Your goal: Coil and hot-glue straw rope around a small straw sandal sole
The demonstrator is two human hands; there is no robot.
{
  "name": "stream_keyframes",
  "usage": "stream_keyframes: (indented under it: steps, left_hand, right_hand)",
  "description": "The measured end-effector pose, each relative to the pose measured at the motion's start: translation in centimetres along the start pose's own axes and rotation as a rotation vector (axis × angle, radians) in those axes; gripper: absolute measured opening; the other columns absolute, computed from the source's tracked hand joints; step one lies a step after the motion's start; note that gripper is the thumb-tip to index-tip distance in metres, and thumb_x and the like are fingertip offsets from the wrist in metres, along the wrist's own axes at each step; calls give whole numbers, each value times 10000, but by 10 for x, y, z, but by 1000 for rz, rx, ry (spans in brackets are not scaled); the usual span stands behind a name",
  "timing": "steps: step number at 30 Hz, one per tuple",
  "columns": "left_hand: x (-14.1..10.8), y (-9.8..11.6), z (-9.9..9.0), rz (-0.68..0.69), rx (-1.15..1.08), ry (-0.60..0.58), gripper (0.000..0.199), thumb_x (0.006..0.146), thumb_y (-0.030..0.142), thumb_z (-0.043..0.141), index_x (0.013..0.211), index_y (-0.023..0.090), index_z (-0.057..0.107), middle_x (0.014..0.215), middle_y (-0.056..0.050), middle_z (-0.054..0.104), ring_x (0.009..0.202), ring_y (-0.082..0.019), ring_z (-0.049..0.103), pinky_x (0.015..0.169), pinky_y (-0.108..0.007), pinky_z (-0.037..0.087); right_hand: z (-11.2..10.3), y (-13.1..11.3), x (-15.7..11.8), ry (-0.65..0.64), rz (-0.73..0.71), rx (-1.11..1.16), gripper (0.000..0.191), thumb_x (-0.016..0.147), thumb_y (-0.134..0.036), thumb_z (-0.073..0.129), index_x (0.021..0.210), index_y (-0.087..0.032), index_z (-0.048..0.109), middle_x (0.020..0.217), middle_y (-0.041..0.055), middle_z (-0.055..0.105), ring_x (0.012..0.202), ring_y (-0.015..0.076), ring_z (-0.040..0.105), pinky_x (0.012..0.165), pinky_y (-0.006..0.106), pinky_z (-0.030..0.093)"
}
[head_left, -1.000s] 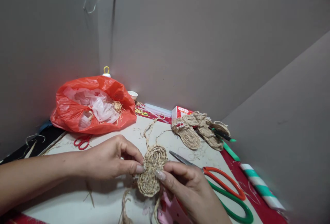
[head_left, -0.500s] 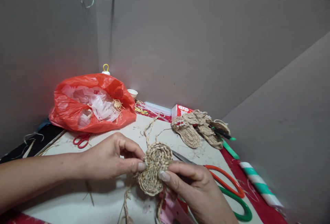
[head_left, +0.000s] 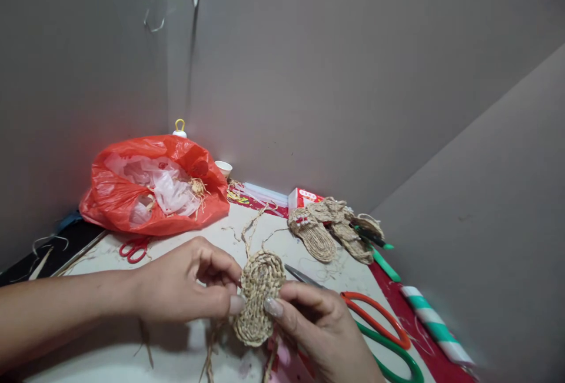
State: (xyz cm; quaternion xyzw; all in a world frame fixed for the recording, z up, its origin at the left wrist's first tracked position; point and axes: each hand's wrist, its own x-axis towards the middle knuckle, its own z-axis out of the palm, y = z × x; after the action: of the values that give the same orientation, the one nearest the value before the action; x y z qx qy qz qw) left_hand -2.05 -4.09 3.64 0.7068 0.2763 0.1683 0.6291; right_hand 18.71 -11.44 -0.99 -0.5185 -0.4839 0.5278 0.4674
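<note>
Between my two hands is a small woven straw sole [head_left: 260, 297], shaped like a slipper bottom and held upright above the table. My left hand [head_left: 198, 283] pinches its left edge between thumb and fingers. My right hand [head_left: 320, 324] grips the right edge, thumb on the front face and fingers curled behind. Loose twisted straw cords [head_left: 249, 233] run out past the top, and others hang below it. Scissors with one orange and one green handle [head_left: 379, 318] lie beside my right hand, their blade tips close behind the sole. A pink piece [head_left: 285, 362] shows partly beneath.
A red plastic bag [head_left: 154, 186] with straw and white plastic stands at the back left, small red scissors [head_left: 133, 249] before it. Woven straw slippers [head_left: 318, 236] lie back right by a red and white box [head_left: 302, 196]. A green-and-white striped roll [head_left: 436, 324] lies along the right edge.
The view has tilted and shifted slightly, so everything sits a little lower and further left. Both hands keep hold of the woven sole, which is slightly more upright.
</note>
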Motion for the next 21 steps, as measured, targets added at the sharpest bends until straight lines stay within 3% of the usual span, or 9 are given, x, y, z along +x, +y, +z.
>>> stream_keyframes:
  steps: [5, 8, 13, 21]
  left_hand:
    - [2, -9, 0, -28, -128, -44, 261, 731, 355, 734, 715, 106, 656, 588, 41, 492, 535, -66, 368, 505, -190, 288]
    - [3, -16, 4, -3, -173, -41, 292, 762, 381, 707, 738, 92, 675, 621, 9, 539, 560, -85, 419, 540, -211, 337]
    - [1, -17, 10, 55, -101, -3, 319, 783, 405, 678, 706, 96, 663, 612, -2, 540, 575, -99, 437, 562, -224, 371]
    - [-1, -22, 15, 90, -73, 16, 340, 818, 412, 633, 677, 104, 613, 589, 4, 493, 566, -106, 421, 556, -240, 371]
  right_hand:
    - [5, -5, -3, 9, -80, -92, 379, 720, -482, 763, 567, -155, 644, 535, -22, 493, 514, 104, 434, 469, 212, 360]
    - [10, -9, -7, 12, -76, -83, 397, 722, -476, 763, 533, -164, 605, 515, -32, 467, 490, 94, 411, 447, 204, 340]
    - [13, -12, -13, -9, -14, -78, 348, 753, -463, 744, 586, -177, 637, 479, -30, 519, 450, 99, 447, 438, 204, 354]
    - [15, -14, -11, -25, -104, -123, 309, 793, -399, 708, 598, -167, 649, 581, -27, 528, 561, 101, 439, 534, 200, 371]
